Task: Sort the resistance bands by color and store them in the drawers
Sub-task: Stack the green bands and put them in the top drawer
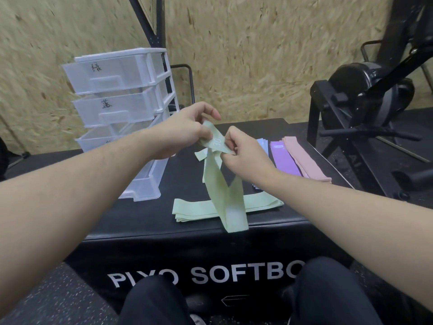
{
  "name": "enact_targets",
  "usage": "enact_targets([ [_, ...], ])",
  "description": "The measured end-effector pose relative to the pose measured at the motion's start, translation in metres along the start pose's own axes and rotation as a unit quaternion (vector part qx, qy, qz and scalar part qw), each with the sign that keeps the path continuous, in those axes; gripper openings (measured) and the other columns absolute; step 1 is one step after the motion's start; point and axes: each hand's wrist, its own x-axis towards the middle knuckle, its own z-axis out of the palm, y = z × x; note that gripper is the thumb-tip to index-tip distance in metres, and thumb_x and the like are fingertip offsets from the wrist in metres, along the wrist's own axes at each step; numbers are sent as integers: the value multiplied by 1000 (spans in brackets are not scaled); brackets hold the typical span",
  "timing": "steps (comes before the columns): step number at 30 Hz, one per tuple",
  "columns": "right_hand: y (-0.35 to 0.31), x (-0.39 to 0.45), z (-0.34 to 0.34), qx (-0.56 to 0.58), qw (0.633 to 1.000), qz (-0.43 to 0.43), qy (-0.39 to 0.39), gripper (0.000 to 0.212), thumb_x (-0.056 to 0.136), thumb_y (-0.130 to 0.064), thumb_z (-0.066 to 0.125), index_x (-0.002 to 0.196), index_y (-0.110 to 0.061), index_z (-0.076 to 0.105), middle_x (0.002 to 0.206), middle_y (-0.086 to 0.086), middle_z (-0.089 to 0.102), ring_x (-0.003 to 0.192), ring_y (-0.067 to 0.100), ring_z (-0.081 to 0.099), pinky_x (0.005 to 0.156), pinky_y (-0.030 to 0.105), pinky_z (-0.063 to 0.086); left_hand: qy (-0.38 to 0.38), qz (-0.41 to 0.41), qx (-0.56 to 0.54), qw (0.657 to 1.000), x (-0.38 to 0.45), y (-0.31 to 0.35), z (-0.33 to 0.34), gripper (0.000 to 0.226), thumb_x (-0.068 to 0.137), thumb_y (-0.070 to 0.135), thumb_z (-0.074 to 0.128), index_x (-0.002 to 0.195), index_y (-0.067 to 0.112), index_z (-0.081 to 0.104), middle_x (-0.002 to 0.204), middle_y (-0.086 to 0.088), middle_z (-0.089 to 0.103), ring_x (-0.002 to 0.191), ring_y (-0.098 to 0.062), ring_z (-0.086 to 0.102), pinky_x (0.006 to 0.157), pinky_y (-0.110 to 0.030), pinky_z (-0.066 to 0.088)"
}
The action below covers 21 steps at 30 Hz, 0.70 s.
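1. Green band: held up over the middle of the plyo box, top end pinched, loop hanging free with its lower end just above the front edge. Marked "30" near the top.
2. Grip: left hand pinches the top end, fingers curled round it; right hand pinches the same end just beside it. Both narrow, fingertip holds, nothing else in either hand.
3. Handling, my read: light, limp fabric-type elastic. No stiffness, it drapes and twists under its own weight. Not fragile. Looks matte, so slip is unlikely.
4. Where to hold: by the flat ends, as now. Probably needs flattening or folding before it goes in, else it flops over the drawer rim.
5. Other stock on the box: folded green stack near the front edge; more green lying behind the hanging loop; blue bands, purple bands and pink bands side by side towards the right edge.
6. Drawer unit at the back-left corner. Lower drawer pulled out towards the front; the two top ones shut. Handwritten labels, can't read them.
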Motion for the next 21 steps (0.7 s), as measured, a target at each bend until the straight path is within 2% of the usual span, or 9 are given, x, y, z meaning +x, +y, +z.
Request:
enact_targets([
  [2,-1,-3,0,41,999,10,-24,26,72,-25,60,80,-23,35,77,-4,42,64,18,39,61,38,38,2,8,-2,1000,1,5,0,42,82,-11,51,109,21,60,85,-5,46,68,-15,45,61,-26,40],
  [5,2,-9,-3,73,995,41,-50,39,72,-36,74,86,-23,40,83,-5,45,70,14,42,67,35,41,-12,14,9,1000,-1,9,2,47,79,-11,50,109,24,60,89,-6,46,69,-16,46,63,-29,41],
  [9,2,-12,-7,76,995,54,-43,57,72,-39,88,108,-27,44,102,-8,51,87,10,51,81,28,46,-33,7,12,999,-8,15,7,54,64,1,49,108,28,62,94,-6,45,77,-20,42,70,-37,37],
  [11,0,-11,-5,88,993,64,-47,75,70,-39,89,125,-34,39,115,-7,54,103,8,57,90,27,50,-50,9,14,999,-9,18,11,57,63,-1,48,112,27,61,94,-6,45,79,-21,41,73,-39,36],
  [13,-3,-12,-3,91,991,77,-68,78,73,-38,87,132,-37,36,119,-9,57,108,4,60,90,26,51,-59,15,15,998,-10,20,13,58,65,-3,48,114,26,61,95,-6,47,80,-21,45,75,-42,37],
  [14,-4,-13,-3,88,989,84,-79,72,77,-35,84,131,-35,38,117,-9,60,104,1,62,86,25,52,-56,19,17,998,-9,21,14,58,66,-4,49,114,26,61,95,-5,48,81,-21,47,76,-44,39],
  [17,-6,-17,-4,89,988,96,-80,48,86,-23,74,124,-24,44,96,-9,64,72,-8,63,67,15,49,-23,38,29,999,-7,22,14,56,75,-13,49,111,27,63,97,-3,51,76,-15,53,77,-40,48],
  [21,-4,-18,-5,85,990,98,-56,36,86,-18,67,114,-22,44,86,-7,56,65,9,54,59,23,46,29,23,26,999,-5,17,16,60,79,-17,52,119,28,61,118,8,57,77,-3,57,71,-20,51],
])
